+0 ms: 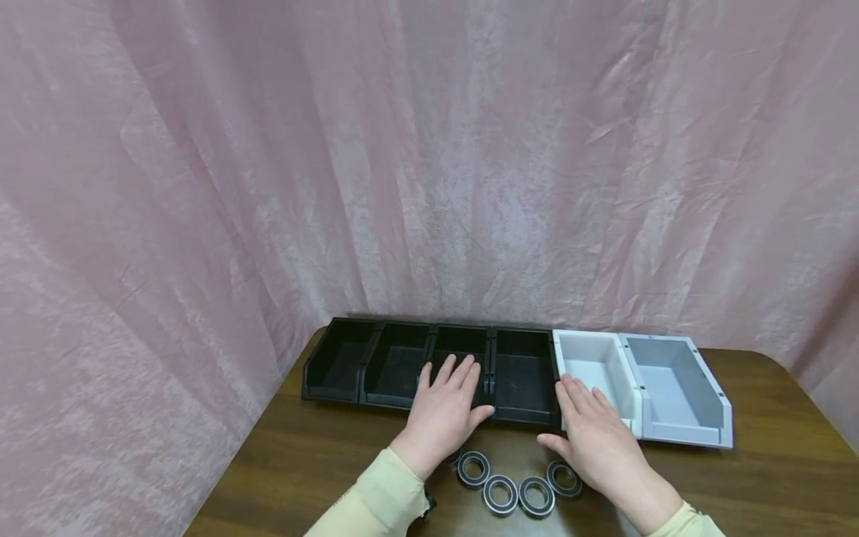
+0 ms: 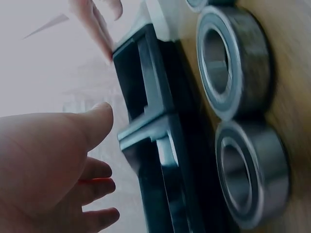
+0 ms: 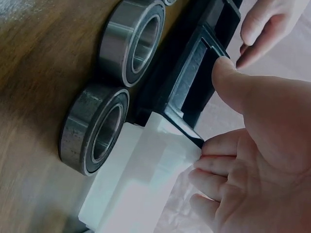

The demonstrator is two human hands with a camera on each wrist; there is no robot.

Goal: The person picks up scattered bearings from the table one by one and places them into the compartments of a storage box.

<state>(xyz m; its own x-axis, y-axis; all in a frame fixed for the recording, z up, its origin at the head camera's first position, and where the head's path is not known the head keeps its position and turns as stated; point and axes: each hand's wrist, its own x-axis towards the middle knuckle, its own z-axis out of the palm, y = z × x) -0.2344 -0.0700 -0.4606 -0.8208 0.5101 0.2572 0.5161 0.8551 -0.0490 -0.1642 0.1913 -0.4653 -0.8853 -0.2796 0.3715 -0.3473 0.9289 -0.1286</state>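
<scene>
- Five metal bearings (image 1: 500, 512) lie flat on the wooden table (image 1: 772, 418), close together in a curved row in front of the bins; the leftmost is partly hidden by the left wrist.
- The left hand (image 1: 441, 418) grasps nothing, its fingers straight and spread over the third from left of four black bins (image 1: 526, 373); whether it touches the bin, I cannot tell.
- The right hand (image 1: 597, 440) is likewise free of any hold, fingers extended at the white bin (image 1: 590, 349), its wrist near the rightmost bearing.
- A light grey bin (image 1: 674, 388) ends the row of bins on the right.
- Behind the table hangs a pink curtain (image 1: 470, 186).
</scene>
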